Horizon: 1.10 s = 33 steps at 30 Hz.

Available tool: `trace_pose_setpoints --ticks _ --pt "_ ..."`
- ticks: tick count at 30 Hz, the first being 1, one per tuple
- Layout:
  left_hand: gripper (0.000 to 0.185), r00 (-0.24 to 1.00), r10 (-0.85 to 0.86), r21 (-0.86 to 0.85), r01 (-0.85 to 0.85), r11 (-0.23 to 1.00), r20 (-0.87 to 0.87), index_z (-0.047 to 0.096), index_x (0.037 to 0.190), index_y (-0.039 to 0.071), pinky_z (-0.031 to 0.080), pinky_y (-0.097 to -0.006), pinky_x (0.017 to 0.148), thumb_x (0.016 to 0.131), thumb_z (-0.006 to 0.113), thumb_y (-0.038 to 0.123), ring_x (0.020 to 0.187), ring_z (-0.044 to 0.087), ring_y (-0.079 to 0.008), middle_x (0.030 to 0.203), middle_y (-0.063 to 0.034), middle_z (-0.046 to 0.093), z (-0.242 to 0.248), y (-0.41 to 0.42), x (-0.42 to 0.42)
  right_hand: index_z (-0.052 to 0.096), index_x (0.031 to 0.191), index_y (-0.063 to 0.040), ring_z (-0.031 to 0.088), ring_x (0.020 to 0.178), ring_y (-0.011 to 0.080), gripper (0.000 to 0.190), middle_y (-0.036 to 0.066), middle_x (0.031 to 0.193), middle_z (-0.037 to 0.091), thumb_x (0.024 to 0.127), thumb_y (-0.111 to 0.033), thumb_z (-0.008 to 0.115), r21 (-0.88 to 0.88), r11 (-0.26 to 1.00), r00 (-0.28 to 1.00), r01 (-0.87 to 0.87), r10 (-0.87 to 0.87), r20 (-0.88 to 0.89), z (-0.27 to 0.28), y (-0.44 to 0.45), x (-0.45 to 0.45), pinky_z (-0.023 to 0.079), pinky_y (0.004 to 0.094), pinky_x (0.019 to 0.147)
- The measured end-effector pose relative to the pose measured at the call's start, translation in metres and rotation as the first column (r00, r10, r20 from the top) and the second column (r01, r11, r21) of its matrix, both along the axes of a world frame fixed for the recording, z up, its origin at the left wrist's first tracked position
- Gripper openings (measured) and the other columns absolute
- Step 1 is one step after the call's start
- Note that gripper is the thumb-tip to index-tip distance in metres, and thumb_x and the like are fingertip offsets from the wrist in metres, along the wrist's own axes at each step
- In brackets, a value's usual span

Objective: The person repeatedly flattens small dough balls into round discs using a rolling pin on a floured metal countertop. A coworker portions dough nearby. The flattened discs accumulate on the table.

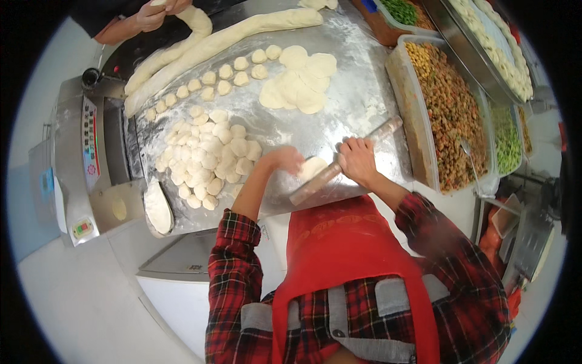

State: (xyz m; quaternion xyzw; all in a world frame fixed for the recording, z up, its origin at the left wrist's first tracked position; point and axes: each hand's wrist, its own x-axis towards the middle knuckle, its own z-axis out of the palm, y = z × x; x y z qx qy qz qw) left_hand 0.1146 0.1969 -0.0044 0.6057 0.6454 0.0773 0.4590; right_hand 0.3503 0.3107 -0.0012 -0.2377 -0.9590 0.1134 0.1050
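Note:
Near the front edge of the floured metal table [363, 86], my right hand [357, 159] is closed over a rolling pin [313, 185] that lies aslant. A small flat dough round [313, 168] lies beside the pin, partly under it. At the round's left edge is my left hand [287, 160], blurred; its fingers are too unclear to tell whether they pinch the dough. Left of it spreads a heap of small dough pieces [209, 150]. Further back are overlapping rolled dough wrappers [302, 82] and rows of dough lumps [226, 72].
Long dough ropes [236, 34] lie at the back left, where another person's hands [152, 16] hold one. A tub of chopped filling [448, 104] with a spoon [468, 150] stands at the right, by a metal tray [473, 50]. A metal machine [75, 159] stands left.

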Motion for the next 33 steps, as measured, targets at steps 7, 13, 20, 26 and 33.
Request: trace_pose_setpoints --ticks 7,13,20,26,33 --pt "0.034 0.99 0.127 0.031 -0.125 0.992 -0.066 0.074 0.103 0.003 0.053 -0.0415 0.081 0.075 0.074 0.024 0.088 0.069 -0.0347 0.094 -0.0214 0.071 0.001 -0.002 0.007 0.064 0.097 -0.011 0.057 0.099 0.0298 0.021 0.011 0.101 0.059 0.087 -0.028 0.057 0.039 0.995 0.995 -0.093 0.091 0.039 -0.003 0.007 -0.013 0.042 0.0457 0.088" --pt "0.034 0.853 0.495 0.042 -0.495 0.868 -0.164 0.071 0.108 0.0 0.052 -0.0398 0.078 0.081 0.072 0.022 0.086 0.07 -0.0307 0.095 -0.0218 0.071 0.027 0.004 0.054 0.062 0.096 -0.011 0.057 0.104 0.0319 0.021 0.013 0.104 0.06 0.087 -0.029 0.057 -0.077 0.996 0.993 0.054 -0.062 -0.104 0.017 0.023 -0.073 0.043 0.0498 0.089" --pt "0.028 0.964 0.218 -0.059 -0.229 0.972 -0.153 0.073 0.094 0.004 0.051 -0.0444 0.075 0.078 0.07 0.026 0.084 0.067 -0.0375 0.088 -0.02 0.069 0.014 -0.007 0.034 0.066 0.097 -0.014 0.058 0.099 0.0248 0.02 0.009 0.101 0.06 0.085 -0.027 0.057 0.056 0.998 0.999 0.036 -0.037 0.002 0.008 0.014 -0.039 0.038 0.0474 0.091" --pt "0.018 0.788 0.545 0.254 -0.611 0.75 0.286 0.072 0.097 0.005 0.051 -0.0419 0.077 0.083 0.066 0.014 0.086 0.067 -0.036 0.091 -0.0188 0.07 0.011 -0.05 0.042 0.065 0.108 -0.005 0.057 0.102 0.0291 0.028 0.012 0.111 0.063 0.091 -0.024 0.052 0.031 0.995 0.995 -0.095 0.095 -0.004 -0.004 -0.003 0.034 0.038 0.0497 0.092" --pt "0.029 0.779 0.54 0.087 -0.591 0.802 0.319 0.072 0.097 0.003 0.049 -0.0395 0.071 0.083 0.069 0.029 0.075 0.064 -0.0297 0.083 -0.0199 0.067 -0.025 -0.093 0.018 0.063 0.097 -0.007 0.056 0.101 0.0329 0.023 0.013 0.103 0.06 0.089 -0.027 0.055 0.051 0.994 0.993 -0.092 0.096 -0.074 -0.002 -0.003 0.015 0.042 0.0474 0.089"
